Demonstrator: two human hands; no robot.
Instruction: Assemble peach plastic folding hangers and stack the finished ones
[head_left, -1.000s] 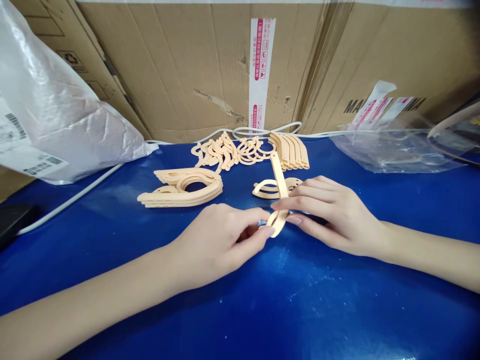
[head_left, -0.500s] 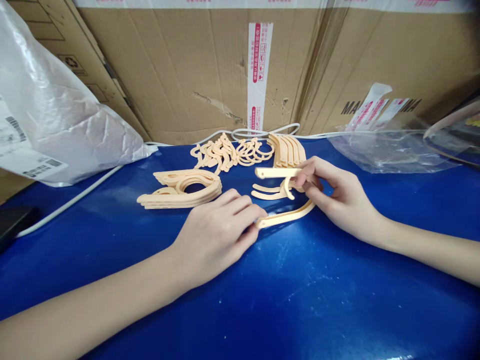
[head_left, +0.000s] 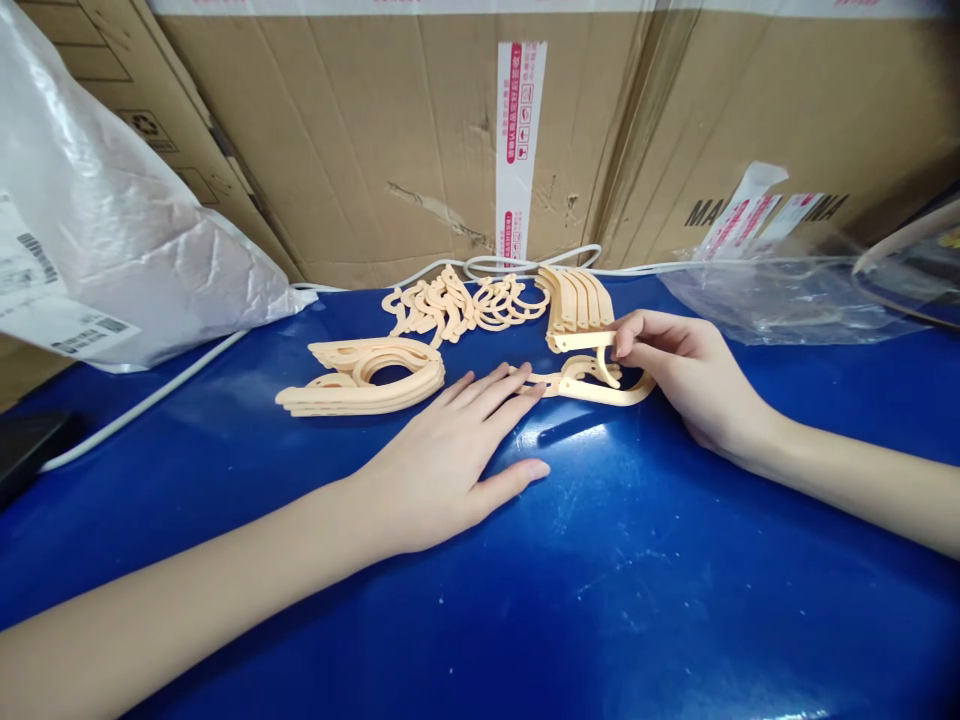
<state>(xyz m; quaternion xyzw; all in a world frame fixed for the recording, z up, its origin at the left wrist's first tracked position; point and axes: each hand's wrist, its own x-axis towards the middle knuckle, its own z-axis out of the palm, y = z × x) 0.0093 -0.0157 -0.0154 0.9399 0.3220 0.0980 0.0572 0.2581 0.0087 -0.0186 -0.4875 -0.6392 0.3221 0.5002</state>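
Observation:
My left hand (head_left: 450,460) is open, its fingers spread low over the blue table. Its fingertips are at the ends of thin curved beige pieces (head_left: 549,383); whether they press on them is unclear. Between thumb and fingers, my right hand (head_left: 694,375) grips a beige plastic folding hanger (head_left: 611,395), whose two arms bend round on the right. A small curved hook part (head_left: 609,368) shows between those arms. Left of my hands lies a stack of folded beige hangers (head_left: 360,400). Several loose hanger arms (head_left: 577,298) stand in a row just behind the held one.
Small beige hooks (head_left: 442,305) and rings (head_left: 502,303) lie in a heap at the back. A white cable (head_left: 150,400) runs along the cardboard boxes (head_left: 375,150). A silvery bag (head_left: 135,220) stands left, a black object (head_left: 37,445) below it, and clear plastic (head_left: 780,305) back right.
My left hand has let go of the hanger arm's end and spread its fingers. My right hand has moved the hanger slightly right and away from me, towards the row of arms.

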